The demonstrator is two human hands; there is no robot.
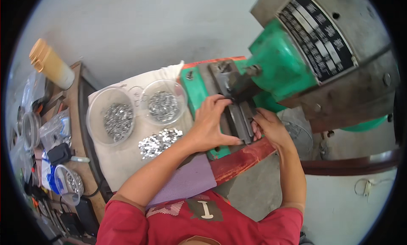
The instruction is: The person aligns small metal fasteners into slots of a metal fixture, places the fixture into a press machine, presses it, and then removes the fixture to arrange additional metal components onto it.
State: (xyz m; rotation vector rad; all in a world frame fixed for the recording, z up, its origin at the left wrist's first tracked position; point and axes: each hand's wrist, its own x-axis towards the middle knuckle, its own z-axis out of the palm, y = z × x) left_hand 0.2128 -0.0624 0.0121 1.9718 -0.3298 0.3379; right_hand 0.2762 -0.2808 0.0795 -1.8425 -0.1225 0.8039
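Observation:
A green press (pixel 282 54) stands on the right, its dark punch lowered over a long steel die block (pixel 240 120). My left hand (pixel 207 125) lies along the block's left side, forefinger near the punch and thumb by the near end, with a wide gap between them. On the other side, my right hand (pixel 271 127) has its fingers curled in against the block. Whatever they may pinch is hidden. Loose small shiny metal pieces (pixel 160 142) lie in a pile left of my left forearm.
Two clear plastic tubs, a large tub (pixel 94 125) and a smaller tub (pixel 183 100), hold small metal parts on a pale cloth (pixel 108 158). A purple mat (pixel 184 183) lies near me. Left stands a cluttered wooden shelf (pixel 87 160) with a yellow-capped bottle (pixel 53 67).

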